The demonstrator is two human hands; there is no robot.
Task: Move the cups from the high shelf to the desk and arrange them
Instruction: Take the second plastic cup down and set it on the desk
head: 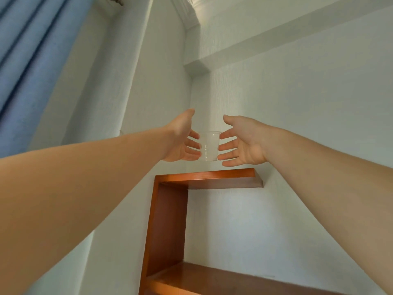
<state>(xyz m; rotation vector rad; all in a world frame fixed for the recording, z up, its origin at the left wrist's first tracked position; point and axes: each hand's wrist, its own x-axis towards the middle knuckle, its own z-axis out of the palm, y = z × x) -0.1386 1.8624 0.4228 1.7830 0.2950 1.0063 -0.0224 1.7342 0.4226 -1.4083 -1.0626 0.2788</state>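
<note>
A clear plastic cup (209, 146) stands upright above the top board of a wooden wall shelf (205, 177), its long axis vertical, the wider mouth up and the narrower base down. Its base appears a little above the shelf's front edge in this upward view; whether it rests on the board or hangs just clear of it cannot be told. The cup is see-through and looks empty, with faint rings on its wall.

Both hands flank it. The left hand (183, 141) comes in from the left with palm turned toward the cup, fingers straight and spread, their tips at or touching the cup's left wall, thumb raised above. The right hand (240, 143) mirrors it on the right, fingers straight and fanned, tips at the cup's right wall, thumb up. Neither grip is closed: the fingers are extended, not curled round the cup, so the cup sits between two flat sets of fingertips.

The shelf is reddish-brown wood: the top board juts from a pale wall (297, 124), a vertical side panel (168, 226) drops from its left end, and a lower board (212, 277) runs out at the bottom. Nothing stands between the hands and the cup. A blue curtain (32, 60) hangs at far left, and a white ceiling beam (276, 39) crosses above.
</note>
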